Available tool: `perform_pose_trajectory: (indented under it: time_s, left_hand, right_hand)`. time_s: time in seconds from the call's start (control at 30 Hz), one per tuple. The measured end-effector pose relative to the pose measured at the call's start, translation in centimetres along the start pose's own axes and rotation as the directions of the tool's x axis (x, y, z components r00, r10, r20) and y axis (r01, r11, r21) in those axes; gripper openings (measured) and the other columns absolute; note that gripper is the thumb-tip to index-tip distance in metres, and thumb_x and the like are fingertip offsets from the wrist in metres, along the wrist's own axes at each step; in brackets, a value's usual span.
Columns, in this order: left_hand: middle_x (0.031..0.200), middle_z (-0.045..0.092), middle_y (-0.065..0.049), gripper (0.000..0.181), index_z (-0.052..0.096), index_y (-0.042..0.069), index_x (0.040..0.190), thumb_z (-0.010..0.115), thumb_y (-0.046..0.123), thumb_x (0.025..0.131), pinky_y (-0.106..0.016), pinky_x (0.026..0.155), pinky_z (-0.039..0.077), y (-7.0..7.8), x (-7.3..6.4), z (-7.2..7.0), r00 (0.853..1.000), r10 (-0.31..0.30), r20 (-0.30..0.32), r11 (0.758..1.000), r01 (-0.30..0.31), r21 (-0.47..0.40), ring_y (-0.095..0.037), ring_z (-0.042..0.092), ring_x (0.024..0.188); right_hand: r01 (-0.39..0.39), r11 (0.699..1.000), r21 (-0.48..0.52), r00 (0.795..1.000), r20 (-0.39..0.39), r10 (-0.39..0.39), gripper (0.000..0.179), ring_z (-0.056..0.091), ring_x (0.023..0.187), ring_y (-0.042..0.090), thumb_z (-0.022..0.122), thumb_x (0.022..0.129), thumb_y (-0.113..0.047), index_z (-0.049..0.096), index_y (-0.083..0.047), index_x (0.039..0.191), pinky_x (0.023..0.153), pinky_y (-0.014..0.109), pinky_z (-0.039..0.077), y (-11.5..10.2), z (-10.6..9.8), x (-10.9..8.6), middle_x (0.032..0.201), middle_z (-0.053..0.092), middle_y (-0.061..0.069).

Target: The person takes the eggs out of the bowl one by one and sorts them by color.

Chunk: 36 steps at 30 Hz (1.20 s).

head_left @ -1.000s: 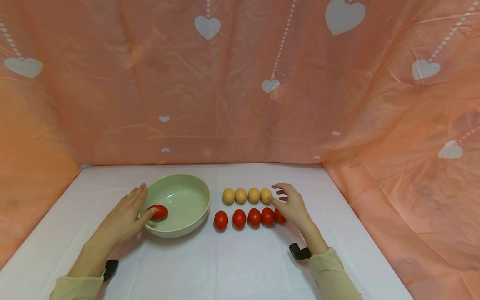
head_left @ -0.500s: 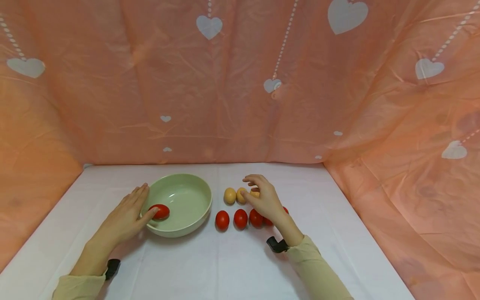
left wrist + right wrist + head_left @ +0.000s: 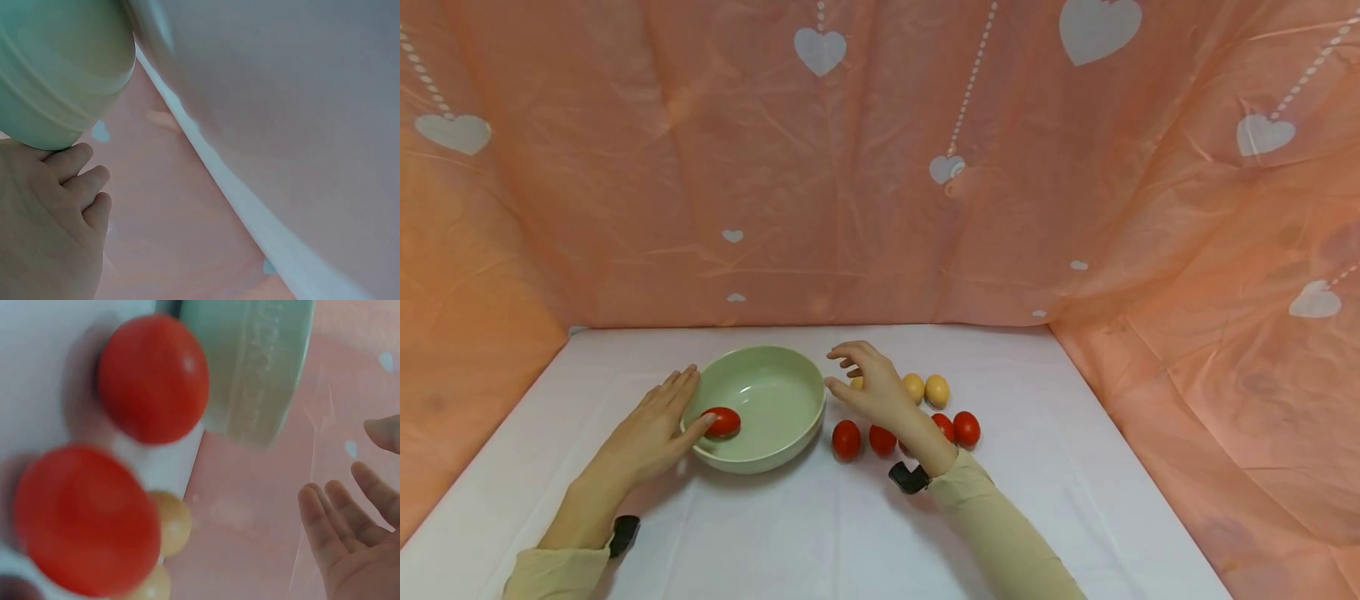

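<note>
A pale green bowl (image 3: pixel 778 417) stands on the left of the table, with one glossy red egg-shaped piece (image 3: pixel 722 422) inside it. My left hand (image 3: pixel 646 432) holds the bowl's left rim, thumb over the inside and fingers along the outer wall. In the left wrist view those fingers touch the bowl's wall (image 3: pixel 62 62). My right hand (image 3: pixel 876 387) hovers just right of the bowl, holding nothing, its fingers apart and loosely bent. It covers part of a row of yellow egg-shaped pieces (image 3: pixel 937 390). Nearer me lies a row of red pieces (image 3: pixel 846 440), partly behind the right forearm.
White cloth covers the table (image 3: pixel 760 533). An orange curtain (image 3: pixel 880 250) with white hearts hangs behind and along both sides. Large red pieces (image 3: pixel 153 378) sit close to the right wrist camera, beside the bowl's outer wall (image 3: pixel 250 362).
My right hand has moved left, from the right end of the yellow row to near the bowl. The left hand and the red piece in the bowl have stayed put.
</note>
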State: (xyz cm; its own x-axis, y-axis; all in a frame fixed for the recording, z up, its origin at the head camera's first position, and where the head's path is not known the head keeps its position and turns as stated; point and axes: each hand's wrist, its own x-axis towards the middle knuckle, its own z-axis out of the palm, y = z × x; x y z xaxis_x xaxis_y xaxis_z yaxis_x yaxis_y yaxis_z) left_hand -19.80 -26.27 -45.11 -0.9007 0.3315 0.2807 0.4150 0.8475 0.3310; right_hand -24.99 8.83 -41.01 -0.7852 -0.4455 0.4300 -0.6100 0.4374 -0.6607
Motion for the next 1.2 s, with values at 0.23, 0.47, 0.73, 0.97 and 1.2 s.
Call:
perform_pose_trajectory:
  time_s: [0.23,0.47,0.73,0.97,1.2]
  left_hand:
    - [0.164,0.029,-0.032,0.079,0.029,-0.013,0.157,0.057,0.041,0.106,-0.063,0.124,0.021,-0.2,-0.2,-0.2,1.0,-0.009,0.01,1.0,0.009,-0.01,-0.053,0.027,0.15]
    - [0.165,0.026,-0.032,0.074,0.025,-0.012,0.159,0.05,0.037,0.109,-0.062,0.126,0.017,-0.4,-0.2,-0.6,0.999,-0.047,0.027,0.999,0.048,-0.02,-0.053,0.023,0.151]
    - [0.162,0.03,-0.035,0.073,0.029,-0.015,0.156,0.052,0.036,0.109,-0.066,0.122,0.022,-0.9,-0.3,-0.7,0.999,-0.045,-0.001,0.999,0.045,-0.006,-0.055,0.027,0.149]
    - [0.163,0.028,-0.034,0.073,0.028,-0.015,0.156,0.05,0.037,0.11,-0.066,0.123,0.02,-1.3,-0.5,-0.8,0.998,-0.066,0.012,0.998,0.066,-0.016,-0.055,0.026,0.149]
    - [0.164,0.026,-0.034,0.074,0.027,-0.014,0.157,0.048,0.039,0.11,-0.066,0.124,0.018,-1.4,-0.5,-0.9,0.996,-0.078,0.031,0.996,0.079,-0.031,-0.055,0.024,0.15]
  right_hand:
    - [0.062,0.998,0.032,0.989,0.135,-0.066,0.04,0.067,0.114,0.036,0.073,0.096,-0.008,0.062,0.004,0.132,0.094,0.036,0.061,-1.4,2.3,1.8,0.135,0.062,0.017]
    - [0.11,0.994,-0.004,0.961,0.257,-0.105,0.041,0.069,0.111,0.032,0.072,0.097,-0.012,0.062,-0.001,0.135,0.09,0.022,0.058,-2.5,4.2,3.4,0.135,0.063,0.015]
    - [0.183,0.983,-0.015,0.905,0.394,-0.163,0.042,0.069,0.109,0.029,0.072,0.098,-0.011,0.062,0.001,0.137,0.086,0.022,0.06,-3.4,6.4,4.8,0.132,0.064,0.019]
    - [0.196,0.978,-0.071,0.872,0.469,-0.141,0.041,0.07,0.105,0.016,0.072,0.098,-0.012,0.064,-0.005,0.137,0.081,0.011,0.055,-3.6,8.5,6.0,0.132,0.066,0.014]
    - [0.192,0.972,-0.135,0.84,0.535,-0.091,0.039,0.069,0.103,0.003,0.072,0.099,-0.017,0.066,-0.011,0.137,0.087,0.006,0.047,-3.3,10.0,7.1,0.134,0.067,0.002]
